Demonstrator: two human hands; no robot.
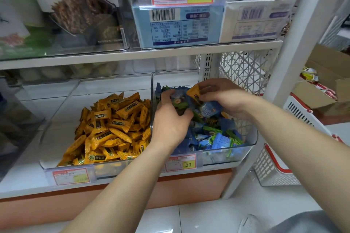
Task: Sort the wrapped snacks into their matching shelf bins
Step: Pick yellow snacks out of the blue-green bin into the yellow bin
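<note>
Two clear shelf bins stand side by side. The left bin (56, 119) holds a heap of orange wrapped snacks (113, 128). The right bin (251, 142) holds blue and green wrapped snacks (217, 138). Both hands are inside the right bin. My right hand (221, 92) pinches one orange wrapped snack (194, 91) at the back of the pile. My left hand (170, 117) rests on the blue snacks with curled fingers around a blue wrapper (178, 96).
Price tags (180, 162) hang on the bin fronts. The shelf above (132, 55) carries clear bins of boxed goods. A white upright post (289, 62) stands to the right, with a white basket (274, 172) and cardboard boxes (325, 81) beyond it.
</note>
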